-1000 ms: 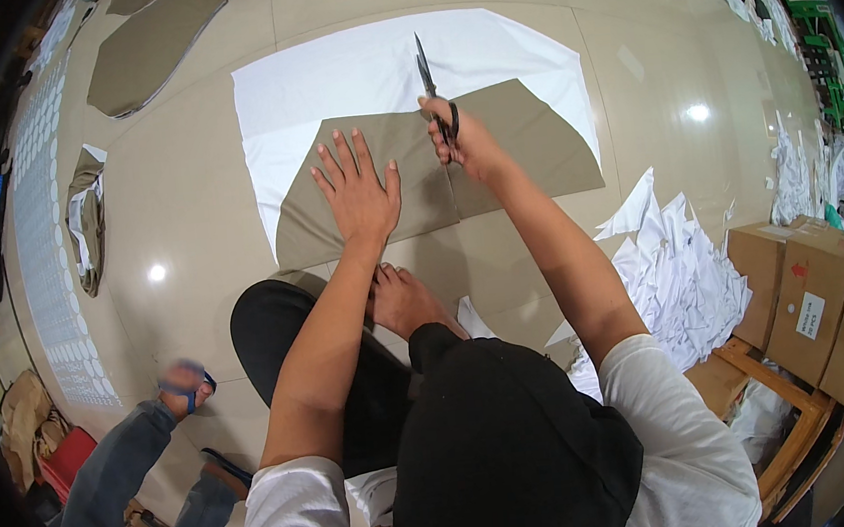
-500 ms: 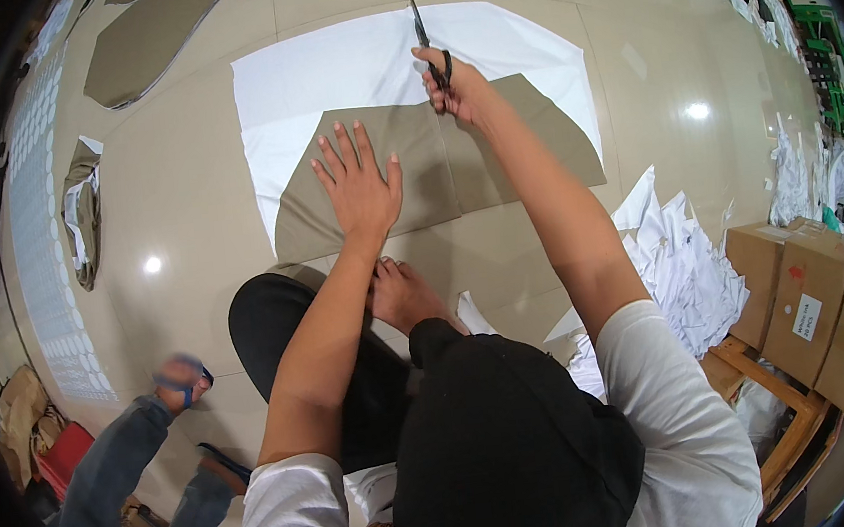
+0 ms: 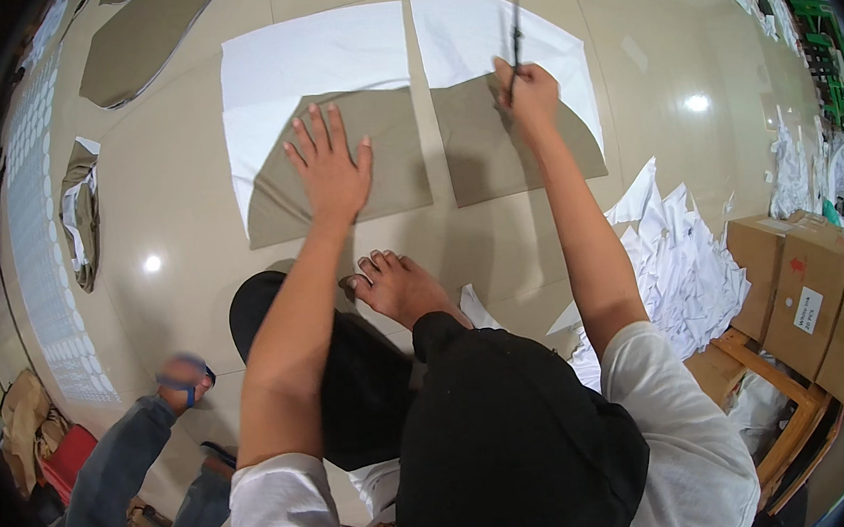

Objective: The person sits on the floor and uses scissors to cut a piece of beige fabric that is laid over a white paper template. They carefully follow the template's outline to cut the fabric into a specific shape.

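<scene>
Two pieces of white fabric lie side by side on the tiled floor, a narrow gap between them. On the left white piece (image 3: pixel 313 52) rests a khaki fabric piece (image 3: pixel 387 146) with a curved outer edge. My left hand (image 3: pixel 334 171) presses flat on that khaki piece, fingers spread. A second khaki piece (image 3: pixel 479 163) covers the lower part of the right white piece (image 3: pixel 457 35). Above it my right hand (image 3: pixel 531 93) is closed around black scissors (image 3: pixel 517 44), whose blades point away from me and are blurred.
White fabric scraps (image 3: pixel 678 261) are heaped at the right beside cardboard boxes (image 3: pixel 785 282) and a wooden frame (image 3: pixel 778 378). More khaki fabric (image 3: pixel 147 47) lies at the far left, a crumpled khaki bundle (image 3: pixel 83 218) nearer. Another person's legs (image 3: pixel 119 471) are at the lower left.
The white and khaki layers, joined along the middle at the top before, now lie apart in two halves. My left hand slid left with its half; my right hand moved right with the scissors.
</scene>
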The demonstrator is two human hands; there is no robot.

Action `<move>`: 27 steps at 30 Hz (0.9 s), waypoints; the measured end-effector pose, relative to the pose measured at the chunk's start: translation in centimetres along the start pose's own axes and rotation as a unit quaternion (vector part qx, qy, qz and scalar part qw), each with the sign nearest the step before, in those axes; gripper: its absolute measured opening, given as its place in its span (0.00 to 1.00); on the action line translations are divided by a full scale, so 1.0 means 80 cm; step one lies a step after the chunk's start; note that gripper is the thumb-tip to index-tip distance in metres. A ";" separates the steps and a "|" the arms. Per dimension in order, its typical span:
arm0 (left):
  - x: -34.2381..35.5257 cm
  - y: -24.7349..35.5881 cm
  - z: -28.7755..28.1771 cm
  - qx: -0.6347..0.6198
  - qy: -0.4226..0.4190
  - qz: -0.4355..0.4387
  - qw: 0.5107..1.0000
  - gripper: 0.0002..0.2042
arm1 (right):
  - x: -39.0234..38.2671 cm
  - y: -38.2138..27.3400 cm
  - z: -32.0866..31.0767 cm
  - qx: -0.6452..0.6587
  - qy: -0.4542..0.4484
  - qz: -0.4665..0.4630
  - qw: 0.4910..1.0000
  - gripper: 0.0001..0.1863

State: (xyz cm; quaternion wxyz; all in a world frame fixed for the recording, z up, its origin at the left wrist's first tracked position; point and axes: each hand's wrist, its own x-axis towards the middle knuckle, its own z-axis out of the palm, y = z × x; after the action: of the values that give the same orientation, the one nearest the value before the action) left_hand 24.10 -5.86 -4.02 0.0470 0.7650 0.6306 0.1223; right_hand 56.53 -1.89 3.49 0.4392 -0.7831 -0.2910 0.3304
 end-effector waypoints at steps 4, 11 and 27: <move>0.040 -0.077 -0.022 0.035 -0.060 0.037 0.997 0.40 | -0.010 0.094 -0.098 -0.128 0.135 -0.118 0.975 0.26; -0.002 -0.229 -0.072 0.088 -0.114 -0.053 0.988 0.36 | -0.061 0.167 -0.201 -0.273 0.267 -0.086 0.920 0.26; -0.002 0.010 -0.116 -0.169 -0.101 0.039 0.980 0.17 | -0.055 0.208 -0.234 -0.269 0.282 -0.042 0.920 0.27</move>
State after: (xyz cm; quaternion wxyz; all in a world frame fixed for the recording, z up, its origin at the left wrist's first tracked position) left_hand 22.55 -6.91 5.10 0.2338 0.7787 0.5623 0.1512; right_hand 71.06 -21.86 -2.61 0.2892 -0.9197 -0.2652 -0.0136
